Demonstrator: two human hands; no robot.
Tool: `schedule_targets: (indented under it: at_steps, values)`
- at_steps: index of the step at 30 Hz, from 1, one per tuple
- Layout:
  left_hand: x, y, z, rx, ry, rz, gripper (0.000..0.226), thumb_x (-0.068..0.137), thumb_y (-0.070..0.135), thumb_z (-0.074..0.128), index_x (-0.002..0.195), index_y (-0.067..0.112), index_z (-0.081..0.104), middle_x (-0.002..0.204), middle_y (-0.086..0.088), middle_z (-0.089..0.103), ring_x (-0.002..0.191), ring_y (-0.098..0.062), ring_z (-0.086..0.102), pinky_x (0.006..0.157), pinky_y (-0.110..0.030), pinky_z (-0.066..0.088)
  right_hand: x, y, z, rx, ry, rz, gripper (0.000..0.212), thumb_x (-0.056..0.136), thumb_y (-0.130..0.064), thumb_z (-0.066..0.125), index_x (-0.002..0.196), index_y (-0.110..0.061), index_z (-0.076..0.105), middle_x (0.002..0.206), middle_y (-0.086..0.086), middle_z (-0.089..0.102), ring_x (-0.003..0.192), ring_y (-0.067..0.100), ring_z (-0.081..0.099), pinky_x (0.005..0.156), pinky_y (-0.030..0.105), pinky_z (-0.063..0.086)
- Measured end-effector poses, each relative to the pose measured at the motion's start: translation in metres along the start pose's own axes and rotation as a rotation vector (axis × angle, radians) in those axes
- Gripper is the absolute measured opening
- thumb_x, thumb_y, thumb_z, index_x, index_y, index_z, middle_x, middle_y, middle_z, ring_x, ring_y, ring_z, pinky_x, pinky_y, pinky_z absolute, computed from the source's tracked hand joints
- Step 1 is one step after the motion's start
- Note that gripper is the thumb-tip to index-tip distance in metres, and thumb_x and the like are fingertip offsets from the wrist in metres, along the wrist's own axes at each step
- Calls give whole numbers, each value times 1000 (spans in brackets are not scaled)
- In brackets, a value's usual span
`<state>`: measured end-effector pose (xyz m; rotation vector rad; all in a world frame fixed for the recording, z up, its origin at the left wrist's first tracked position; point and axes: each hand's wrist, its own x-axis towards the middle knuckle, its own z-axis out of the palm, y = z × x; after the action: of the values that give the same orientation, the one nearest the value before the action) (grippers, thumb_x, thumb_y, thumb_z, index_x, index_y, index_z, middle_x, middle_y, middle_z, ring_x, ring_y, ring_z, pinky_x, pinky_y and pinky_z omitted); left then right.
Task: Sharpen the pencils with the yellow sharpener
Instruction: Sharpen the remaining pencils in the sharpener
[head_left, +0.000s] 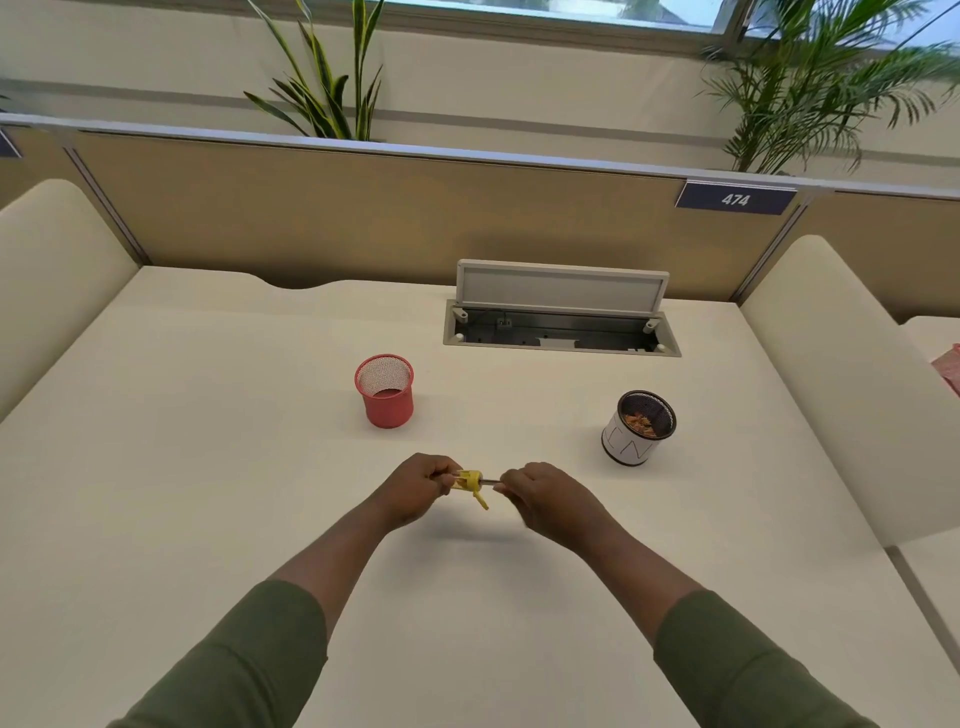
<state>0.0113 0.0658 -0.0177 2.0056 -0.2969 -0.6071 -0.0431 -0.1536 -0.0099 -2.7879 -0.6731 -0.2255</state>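
1. Yellow sharpener (467, 480): it is held in the air above the cream desk (208, 467), between the two hands, near the desk's front middle. A small yellow flap hangs down from it.
2. The left hand (418, 488) is closed around the sharpener's left side, fingers curled.
3. The right hand (545, 499) is closed in a pinch on a thin grey pencil (489, 481), of which only a short piece shows between hand and sharpener.
4. The pencil lies level, running left to right, its left end inside the sharpener. So the sharpener sits directly left of the right hand, along the pencil's long axis. The next turn would likely be about that line.
5. A red mesh cup (385, 392) stands further back, apparently empty. A white cup (639, 428) to the right holds shavings.
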Motion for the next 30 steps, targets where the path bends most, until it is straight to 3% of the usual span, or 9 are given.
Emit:
schedule_targets:
  at_steps: [4, 7, 12, 14, 16, 20, 23, 26, 30]
  values:
    - [0, -5, 2, 55, 72, 64, 30, 85, -4, 52, 93, 16, 72, 87, -4, 69, 76, -13, 55, 73, -26, 43, 3, -8, -3, 213, -129, 235, 31, 100, -30, 45, 81, -8, 56, 61, 4, 51, 55, 27, 43, 51, 38, 38]
    - [0, -8, 4, 67, 142, 87, 32, 82, -7, 56, 96, 16, 72, 91, -4, 70, 84, -18, 61, 80, -30, 49, 10, -15, -11, 441, -211, 420, 36, 99, -28, 46, 70, -11, 59, 59, -2, 53, 54, 20, 46, 55, 33, 40]
    - [2, -5, 4, 60, 165, 102, 36, 77, -12, 59, 94, 16, 73, 82, -1, 64, 74, -8, 57, 77, -28, 50, 15, -21, -17, 1195, -352, 892, 35, 99, -24, 47, 69, -8, 53, 48, -3, 31, 44, 14, 25, 48, 24, 25]
    - [5, -5, 4, 81, 154, 93, 32, 77, -9, 60, 95, 14, 73, 86, 1, 66, 83, -16, 61, 81, -31, 50, 16, -22, -18, 1100, -384, 864, 35, 100, -26, 45, 72, -8, 57, 51, -1, 36, 44, 14, 29, 48, 24, 27]
    - [6, -5, 4, 85, 137, 66, 27, 80, -6, 59, 96, 12, 72, 89, 0, 68, 87, -19, 61, 82, -32, 48, 18, -21, -20, 747, -393, 716, 35, 101, -31, 40, 79, -14, 62, 63, -1, 50, 55, 14, 44, 54, 26, 35]
    - [7, -4, 2, 15, 83, 10, 20, 84, -2, 55, 89, 9, 71, 80, -6, 64, 72, -15, 50, 70, -28, 40, 14, -16, -16, 409, -292, 417, 24, 102, -34, 35, 103, -14, 47, 74, -1, 51, 65, 17, 44, 54, 32, 31]
    - [6, 1, -2, -45, 53, -35, 16, 80, 8, 52, 77, 5, 68, 72, -7, 58, 67, -16, 44, 65, -28, 35, 14, -9, -11, 168, -135, 208, 22, 102, -29, 39, 100, -11, 52, 87, 3, 53, 74, 22, 47, 59, 32, 35]
    - [6, 5, -5, -47, -8, -55, 21, 86, -1, 48, 81, -3, 68, 66, -5, 56, 60, -13, 42, 56, -21, 35, 13, -2, -6, 1, -47, 37, 31, 99, -30, 38, 89, -11, 61, 76, 4, 54, 64, 24, 48, 53, 35, 41]
    - [6, 4, -4, -26, 0, -24, 20, 86, -6, 49, 82, -4, 69, 64, -3, 56, 60, -12, 41, 58, -23, 35, 15, -1, -5, -11, 0, -18, 30, 97, -27, 42, 80, -10, 60, 66, 4, 53, 55, 23, 44, 50, 28, 33]
